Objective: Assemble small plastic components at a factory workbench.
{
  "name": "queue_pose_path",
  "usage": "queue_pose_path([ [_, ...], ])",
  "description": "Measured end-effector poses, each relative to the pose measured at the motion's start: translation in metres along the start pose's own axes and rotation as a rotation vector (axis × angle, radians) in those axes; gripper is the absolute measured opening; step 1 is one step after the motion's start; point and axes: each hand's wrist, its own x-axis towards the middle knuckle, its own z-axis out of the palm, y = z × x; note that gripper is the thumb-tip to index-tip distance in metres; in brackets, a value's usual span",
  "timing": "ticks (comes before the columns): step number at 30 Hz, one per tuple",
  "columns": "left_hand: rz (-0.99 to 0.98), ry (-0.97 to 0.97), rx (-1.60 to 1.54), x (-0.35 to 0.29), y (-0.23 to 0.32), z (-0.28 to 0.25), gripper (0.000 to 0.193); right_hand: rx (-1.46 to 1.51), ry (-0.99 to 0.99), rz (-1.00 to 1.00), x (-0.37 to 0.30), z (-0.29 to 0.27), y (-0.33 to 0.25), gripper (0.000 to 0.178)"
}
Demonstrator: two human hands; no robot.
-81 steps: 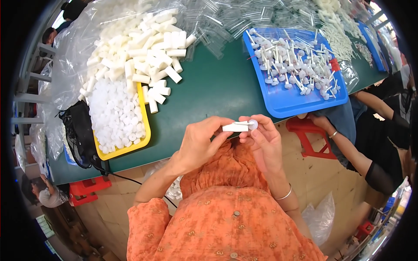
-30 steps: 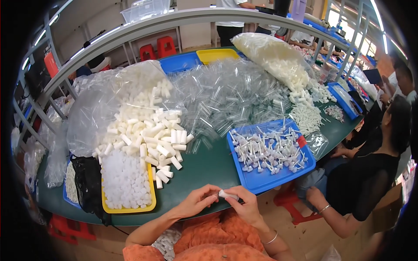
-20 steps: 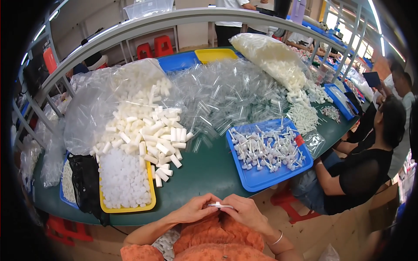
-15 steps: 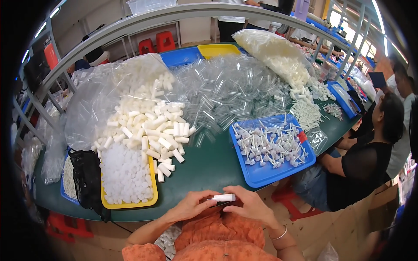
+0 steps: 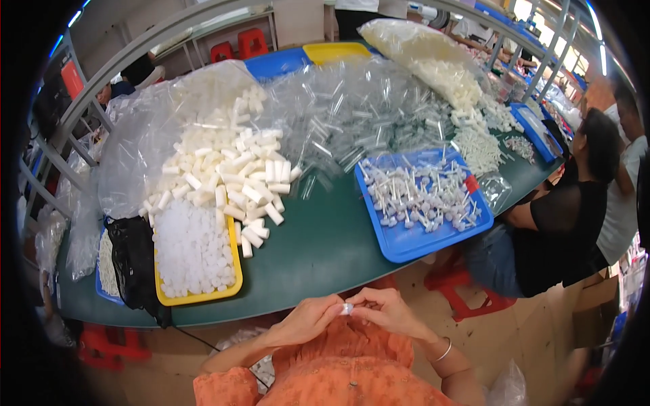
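Note:
In front of my orange top, both hands meet at a small white piece (image 5: pixel 347 308), pinched between the fingertips. My left hand (image 5: pixel 310 319) is closed on its left side, and my right hand (image 5: pixel 388 313) grips it from the right. Most of the piece is hidden by the fingers, so its full shape does not show. Ahead to the right lies a blue tray (image 5: pixel 413 250) of white-stemmed parts with pale round heads. To the left, a yellow tray (image 5: pixel 235 289) holds many white caps. White foam-like cylinders (image 5: pixel 254 195) are heaped behind it.
Clear plastic tubes (image 5: pixel 352 115) spread across the green table (image 5: pixel 305 250). A large bag of white pieces (image 5: pixel 426 54) lies at the back. A black mesh bag (image 5: pixel 135 260) sits by the yellow tray. On the right, a person in black (image 5: pixel 565 210) sits near a red stool (image 5: pixel 460 294).
My fingertips have come closer together, covering most of the white cylinder that showed between them. The tabletop and trays appear higher in the picture.

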Motion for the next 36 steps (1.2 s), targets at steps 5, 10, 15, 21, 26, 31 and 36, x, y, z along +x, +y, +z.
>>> queue_pose_path([
  [5, 0.112, 0.114, 0.089, 0.002, -0.012, 0.012, 0.022, -0.244, 0.053, -0.120, -0.002, 0.004, 0.008, 0.017],
  [10, -0.088, -0.173, -0.678, 0.011, -0.036, 0.023, 0.019, 0.221, 0.223, 0.065, -0.016, 0.015, 0.037, 0.027],
  [15, -0.265, 0.301, -0.900, 0.024, -0.050, 0.063, 0.022, 0.446, 0.507, 0.112, -0.028, 0.055, 0.086, 0.021],
  [21, -0.449, 0.256, -0.968, 0.036, -0.040, 0.067, 0.029, 0.827, 0.435, 0.280, -0.014, 0.074, 0.074, 0.034],
  [26, -0.388, 0.226, -1.147, 0.042, -0.040, 0.061, 0.036, 1.154, 0.401, 0.263, -0.006, 0.070, 0.067, 0.032],
  [31, -0.372, 0.139, -1.229, 0.046, -0.041, 0.055, 0.033, 1.245, 0.286, 0.303, -0.002, 0.049, 0.061, 0.029],
  [36, -0.358, 0.261, -1.186, 0.046, -0.043, 0.064, 0.028, 0.830, 0.309, 0.363, -0.003, 0.041, 0.066, 0.023],
])
